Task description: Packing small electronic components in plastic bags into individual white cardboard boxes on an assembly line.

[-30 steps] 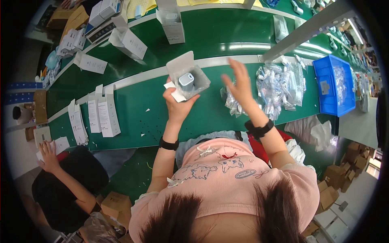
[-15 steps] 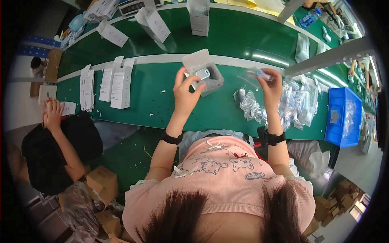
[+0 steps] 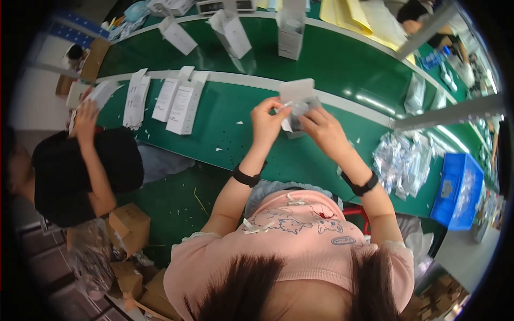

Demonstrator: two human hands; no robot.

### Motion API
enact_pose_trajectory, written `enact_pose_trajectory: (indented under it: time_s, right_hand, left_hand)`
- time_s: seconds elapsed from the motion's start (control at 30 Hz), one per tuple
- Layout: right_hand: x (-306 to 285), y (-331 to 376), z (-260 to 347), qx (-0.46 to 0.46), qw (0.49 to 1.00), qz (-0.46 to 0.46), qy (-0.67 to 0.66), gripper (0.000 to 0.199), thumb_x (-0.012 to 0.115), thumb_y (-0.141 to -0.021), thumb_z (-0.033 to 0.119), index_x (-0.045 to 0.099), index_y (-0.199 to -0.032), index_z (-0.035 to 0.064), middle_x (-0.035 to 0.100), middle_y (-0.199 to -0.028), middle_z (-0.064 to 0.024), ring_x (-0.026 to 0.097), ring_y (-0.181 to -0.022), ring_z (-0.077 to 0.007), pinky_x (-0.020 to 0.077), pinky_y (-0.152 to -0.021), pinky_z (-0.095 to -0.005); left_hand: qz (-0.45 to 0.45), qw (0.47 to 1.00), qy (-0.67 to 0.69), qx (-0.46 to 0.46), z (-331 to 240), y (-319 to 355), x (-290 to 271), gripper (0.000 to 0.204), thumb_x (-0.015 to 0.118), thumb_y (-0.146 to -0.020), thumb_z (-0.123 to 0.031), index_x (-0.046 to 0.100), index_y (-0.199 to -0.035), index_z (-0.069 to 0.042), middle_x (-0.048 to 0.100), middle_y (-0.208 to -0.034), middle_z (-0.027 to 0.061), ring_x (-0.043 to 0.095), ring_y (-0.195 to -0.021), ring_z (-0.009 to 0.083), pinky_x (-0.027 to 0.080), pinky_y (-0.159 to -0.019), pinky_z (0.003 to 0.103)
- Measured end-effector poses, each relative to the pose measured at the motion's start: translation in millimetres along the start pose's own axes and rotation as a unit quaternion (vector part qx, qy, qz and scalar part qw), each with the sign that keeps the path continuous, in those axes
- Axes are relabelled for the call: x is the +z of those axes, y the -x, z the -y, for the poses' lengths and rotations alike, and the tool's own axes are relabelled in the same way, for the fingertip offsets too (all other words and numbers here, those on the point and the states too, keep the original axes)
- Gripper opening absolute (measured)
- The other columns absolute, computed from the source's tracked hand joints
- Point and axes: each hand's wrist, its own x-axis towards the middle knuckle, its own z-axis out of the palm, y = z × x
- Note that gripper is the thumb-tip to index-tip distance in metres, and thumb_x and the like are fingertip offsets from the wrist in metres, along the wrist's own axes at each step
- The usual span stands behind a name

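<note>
A small white carton (image 3: pixel 297 88) stands on the green bench in front of me, its lid flap raised. My left hand (image 3: pixel 266 124) is closed at the carton's left edge, thumb and fingertips pinching it. Over the opening, my right hand (image 3: pixel 325 131) curls its fingers downward, closed on a clear plastic bag (image 3: pixel 303 105). The hands and the bag cover most of the carton's inside, so its contents are hidden.
Right of my hands lies a heap of clear bags (image 3: pixel 404 160), beside a blue bin (image 3: pixel 456 191). Flat white cartons (image 3: pixel 182 107) lie to the left. Open cartons (image 3: pixel 230 33) stand on the raised shelf. A co-worker (image 3: pixel 88 166) sits at the left. A metal post (image 3: pixel 450 113) crosses the right side.
My right hand has moved left from beside the bag heap to the carton, bringing the clear bag. The white device seen inside the carton is now covered. The view has shifted.
</note>
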Motion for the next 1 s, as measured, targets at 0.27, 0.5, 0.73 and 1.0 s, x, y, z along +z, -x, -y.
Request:
enact_pose_trajectory:
  time_s: [0.27,0.5,0.73,1.0]
  right_hand:
    - [-10,-9,-2,-0.056,0.996,0.008,0.067,0.038,0.070,-0.061,0.014,0.060,-0.098,0.0109,0.056,-0.101,-0.0050,0.047,-0.105,-0.0304,0.0267,-0.098,-0.0539]
    - [-8,-15,-3,0.003,0.996,0.054,0.076,0.045,0.071,-0.062,0.015,0.056,-0.105,0.0123,0.053,-0.112,-0.0069,0.040,-0.113,-0.0331,0.0212,-0.098,-0.0587]
    - [24,9,-16,0.137,0.960,-0.093,-0.225,0.098,0.080,-0.057,0.026,0.021,-0.135,0.0143,0.040,-0.127,-0.0155,0.033,-0.122,-0.0331,0.0245,-0.101,-0.0491]
    - [44,-15,-43,0.340,0.795,-0.195,-0.463,0.099,0.080,-0.056,0.011,0.021,-0.136,0.0062,0.040,-0.127,-0.0110,0.042,-0.115,-0.0222,0.0343,-0.096,-0.0338]
  left_hand:
    - [0.036,0.999,-0.002,0.002,-3,-28,-59,0.022,0.063,-0.075,-0.004,0.054,-0.095,-0.002,0.052,-0.113,0.0100,0.052,-0.100,0.0176,0.046,-0.081,0.031]
    - [-0.121,0.957,-0.264,0.008,27,-73,-173,0.035,0.066,-0.074,-0.011,0.050,-0.104,-0.004,0.046,-0.121,0.0139,0.044,-0.112,0.0260,0.039,-0.089,0.037]
    - [-0.221,0.810,-0.543,0.002,83,-149,-274,0.068,0.071,-0.067,-0.031,0.039,-0.121,-0.006,0.032,-0.132,0.0182,0.024,-0.124,0.0354,0.028,-0.095,0.053]
    - [-0.077,0.730,-0.633,-0.247,89,-158,-279,0.081,0.071,-0.063,-0.041,0.031,-0.129,-0.017,0.041,-0.122,0.0165,0.038,-0.111,0.0372,0.034,-0.085,0.058]
